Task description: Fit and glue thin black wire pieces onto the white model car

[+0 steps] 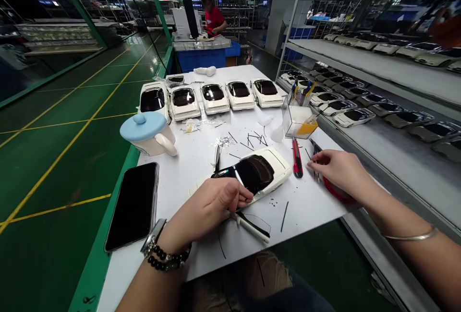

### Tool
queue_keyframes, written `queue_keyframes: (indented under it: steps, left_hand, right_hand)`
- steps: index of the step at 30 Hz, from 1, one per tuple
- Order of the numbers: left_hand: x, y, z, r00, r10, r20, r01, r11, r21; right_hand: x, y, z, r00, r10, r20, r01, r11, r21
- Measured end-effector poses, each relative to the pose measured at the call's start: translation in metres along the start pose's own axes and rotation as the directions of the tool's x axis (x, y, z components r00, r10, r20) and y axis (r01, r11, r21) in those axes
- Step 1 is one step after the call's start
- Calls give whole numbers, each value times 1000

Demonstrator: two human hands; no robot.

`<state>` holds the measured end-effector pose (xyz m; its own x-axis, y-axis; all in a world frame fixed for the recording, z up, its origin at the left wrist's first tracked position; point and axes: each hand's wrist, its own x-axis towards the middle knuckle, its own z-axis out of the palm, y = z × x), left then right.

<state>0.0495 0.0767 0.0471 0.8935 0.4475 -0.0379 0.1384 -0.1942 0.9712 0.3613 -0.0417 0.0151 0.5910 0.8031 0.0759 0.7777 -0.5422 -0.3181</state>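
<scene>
A cream model car (pixel 275 161) lies on the white table with its doors swung out; the near door (pixel 254 228) has a clear window pane in a dark frame. My left hand (pixel 212 199) rests against the car's near side, its fingers curled together around something too small to make out. To the right, my right hand (pixel 336 168) pinches thumb and fingertips just above the tabletop. Thin dark pieces (pixel 316 149) show beside those fingertips; what is gripped is unclear. A red utility knife (pixel 297 158) lies between this hand and the car. Thin black strips (pixel 257 138) are scattered behind the car.
Several cream model cars (pixel 216 98) stand in a row at the back. At left are a lidded mug (pixel 153 134) and a phone (pixel 133 206). A clear box (pixel 298 122) stands right. Shelves (pixel 360 62) of cars flank the table; a person in red (pixel 215 17) sits beyond.
</scene>
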Motion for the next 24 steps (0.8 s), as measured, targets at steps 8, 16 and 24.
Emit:
queue_keyframes:
  steps: [8, 16, 24]
  left_hand:
    - [-2, 3, -1, 1000, 23, 21, -24, 998, 52]
    - [-4, 3, -4, 1000, 2, 18, -3, 999, 53]
    - [-5, 3, -6, 1000, -25, 5, 25, 997, 74]
  right_hand:
    - [-53, -32, -11, 955, 284, -83, -14, 323, 946]
    - [-103, -93, 37, 917, 150, 369, -311, -308, 899]
    - [-112, -101, 51, 949, 124, 291, -272, -152, 950]
